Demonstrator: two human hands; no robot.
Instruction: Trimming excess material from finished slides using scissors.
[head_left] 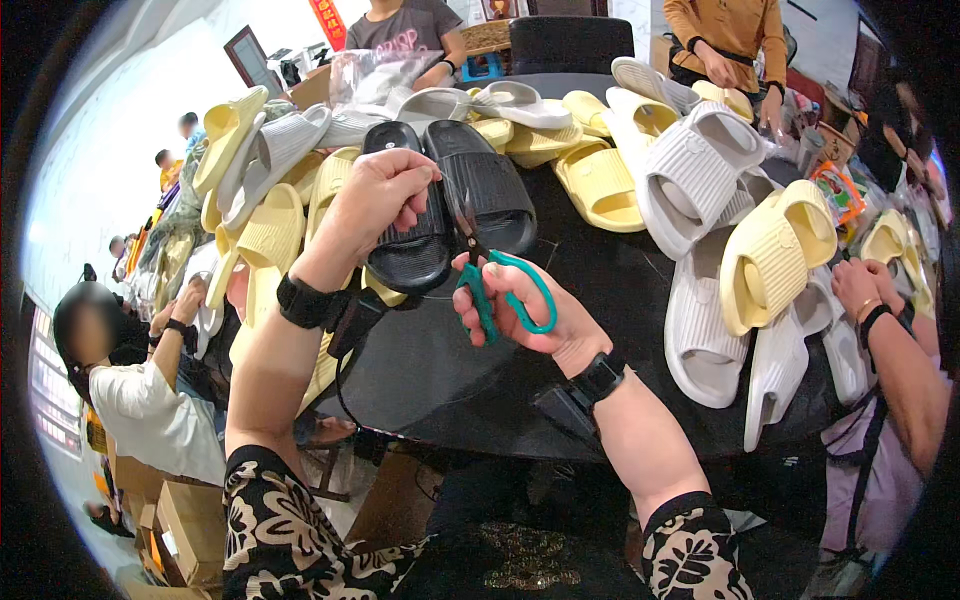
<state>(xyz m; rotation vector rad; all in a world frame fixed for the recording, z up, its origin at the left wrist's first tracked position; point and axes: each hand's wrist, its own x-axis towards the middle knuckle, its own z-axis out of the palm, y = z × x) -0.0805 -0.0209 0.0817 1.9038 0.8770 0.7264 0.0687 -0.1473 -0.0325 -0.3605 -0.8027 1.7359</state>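
Observation:
My left hand (pixel 385 200) is closed in a pinch over the left slipper of a black pair (pixel 412 258). Whatever sits between its fingertips is too small to make out. In my right hand (pixel 555 310) is a pair of scissors (pixel 480 305) with green handles, my fingers through the loops. Its blades point away from me, in front of the right black slipper (pixel 500 205), close to my left fingertips. Both black slippers lie side by side on the dark table, toes toward me. Whether the blades touch anything is hard to tell.
Yellow slippers (pixel 600 185) and grey slippers (pixel 700 175) are piled around the table's far side and both flanks. The dark round table (pixel 590 385) curves toward me. Co-workers stand at left, right and across. Cardboard boxes (pixel 190 530) sit at lower left.

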